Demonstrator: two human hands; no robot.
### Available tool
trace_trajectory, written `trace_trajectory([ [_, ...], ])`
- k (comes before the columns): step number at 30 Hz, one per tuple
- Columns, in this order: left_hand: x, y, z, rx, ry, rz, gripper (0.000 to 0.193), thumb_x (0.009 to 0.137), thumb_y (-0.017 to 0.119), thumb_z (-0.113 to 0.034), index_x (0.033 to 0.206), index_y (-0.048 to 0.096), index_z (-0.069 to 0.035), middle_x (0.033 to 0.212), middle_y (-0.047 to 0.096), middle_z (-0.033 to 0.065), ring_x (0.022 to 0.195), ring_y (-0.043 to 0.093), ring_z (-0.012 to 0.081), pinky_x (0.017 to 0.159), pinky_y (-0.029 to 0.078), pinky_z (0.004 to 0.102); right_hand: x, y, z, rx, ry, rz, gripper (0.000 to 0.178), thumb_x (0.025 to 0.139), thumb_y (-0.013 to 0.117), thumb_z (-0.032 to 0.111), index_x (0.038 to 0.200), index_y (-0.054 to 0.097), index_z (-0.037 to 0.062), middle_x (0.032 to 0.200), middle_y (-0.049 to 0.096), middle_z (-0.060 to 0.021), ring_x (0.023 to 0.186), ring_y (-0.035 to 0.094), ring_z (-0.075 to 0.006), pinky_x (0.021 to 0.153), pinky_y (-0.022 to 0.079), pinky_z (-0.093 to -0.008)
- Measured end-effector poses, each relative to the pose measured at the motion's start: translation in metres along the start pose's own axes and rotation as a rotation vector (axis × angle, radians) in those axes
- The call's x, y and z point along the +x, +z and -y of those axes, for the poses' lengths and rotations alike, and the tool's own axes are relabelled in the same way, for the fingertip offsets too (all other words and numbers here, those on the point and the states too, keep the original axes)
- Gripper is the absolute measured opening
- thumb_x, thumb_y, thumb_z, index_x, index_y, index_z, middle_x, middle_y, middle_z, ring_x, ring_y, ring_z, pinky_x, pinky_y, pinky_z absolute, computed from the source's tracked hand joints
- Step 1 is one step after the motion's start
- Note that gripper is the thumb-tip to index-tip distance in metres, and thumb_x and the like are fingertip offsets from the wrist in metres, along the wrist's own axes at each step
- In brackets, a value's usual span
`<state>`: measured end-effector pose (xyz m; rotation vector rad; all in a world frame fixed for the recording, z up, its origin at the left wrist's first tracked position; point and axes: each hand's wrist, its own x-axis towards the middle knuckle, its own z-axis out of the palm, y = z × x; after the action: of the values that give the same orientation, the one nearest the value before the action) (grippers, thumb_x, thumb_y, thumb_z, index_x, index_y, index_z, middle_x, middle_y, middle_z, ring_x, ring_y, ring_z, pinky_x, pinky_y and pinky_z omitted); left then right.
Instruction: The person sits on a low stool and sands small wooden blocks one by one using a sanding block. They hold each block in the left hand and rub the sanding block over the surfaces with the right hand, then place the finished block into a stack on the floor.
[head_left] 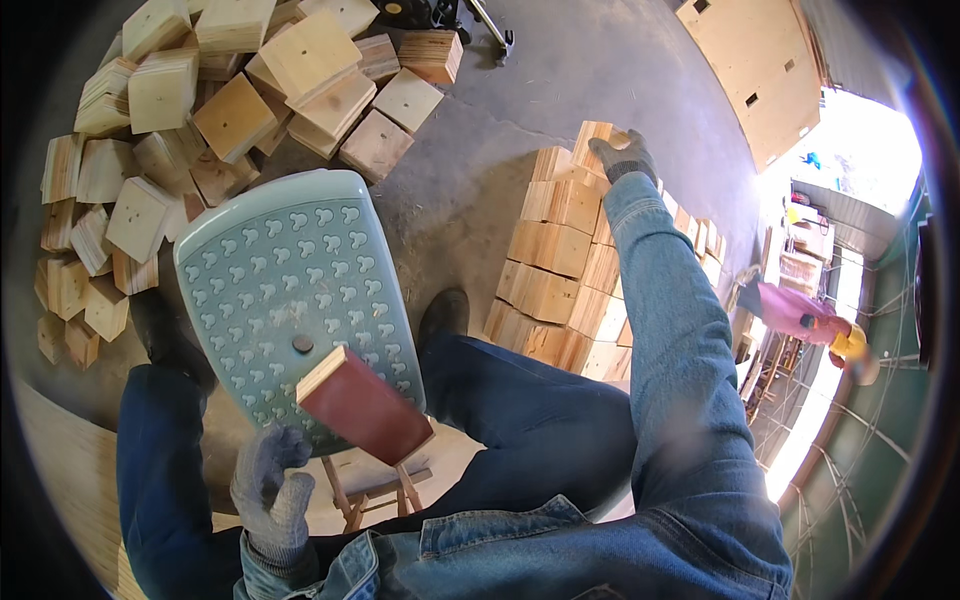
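Note:
My right arm reaches out to a stack of wooden blocks (560, 205) on the floor. At its far end my gloved right hand (622, 156) grips a pale wooden block (592, 140) on the top layer, thumb and fingers around its right end. My gloved left hand (272, 492) is near my lap with nothing in it, its fingers curled but apart. Just beyond it, a block with a reddish-brown face (372, 408) lies slanted on the near part of a light green plastic stool (270, 285). A small dark round piece (302, 343) is on the stool top.
A loose heap of wooden blocks (165, 90) covers the floor at the far left. A large wooden panel (755, 75) stands at the far right. Another person in pink (790, 308) is farther off at the right. My dark boot (443, 315) is between stool and stack.

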<state>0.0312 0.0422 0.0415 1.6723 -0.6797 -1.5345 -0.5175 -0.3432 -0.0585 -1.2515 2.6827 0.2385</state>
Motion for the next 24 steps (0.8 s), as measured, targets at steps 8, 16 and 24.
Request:
trace_trajectory([
  [8, 0.007, 0.005, 0.005, 0.073, -0.011, -0.028, 0.066, 0.09, 0.08, -0.029, 0.141, 0.059, 0.006, 0.119, 0.072, 0.02, 0.102, 0.072, 0.0271, 0.088, 0.059, 0.0398, 0.03, 0.033, -0.002, -0.174, 0.044, 0.064, 0.087, 0.087, 0.073, 0.062, 0.157, 0.051, 0.0159, 0.156, 0.057, -0.0158, 0.145, 0.054, -0.0326, 0.12, 0.044, -0.0456],
  [16, 0.008, 0.012, 0.007, 0.046, -0.006, -0.021, 0.06, 0.093, 0.076, -0.021, 0.142, 0.057, 0.007, 0.121, 0.072, 0.0205, 0.107, 0.072, 0.0277, 0.095, 0.059, 0.041, 0.007, 0.029, 0.022, -0.536, 0.021, 0.164, 0.072, 0.088, 0.071, 0.064, 0.136, 0.073, 0.0108, 0.151, 0.062, -0.0155, 0.141, 0.058, -0.0316, 0.116, 0.047, -0.0462],
  [24, 0.009, 0.011, 0.012, 0.053, -0.033, -0.015, 0.057, 0.092, 0.072, -0.014, 0.143, 0.056, 0.008, 0.122, 0.072, 0.0203, 0.109, 0.072, 0.0275, 0.097, 0.059, 0.0405, 0.019, 0.037, 0.013, -0.452, -0.131, 0.087, 0.084, 0.091, 0.071, 0.058, 0.159, 0.049, 0.0138, 0.164, 0.048, -0.0128, 0.151, 0.046, -0.0314, 0.125, 0.039, -0.0461],
])
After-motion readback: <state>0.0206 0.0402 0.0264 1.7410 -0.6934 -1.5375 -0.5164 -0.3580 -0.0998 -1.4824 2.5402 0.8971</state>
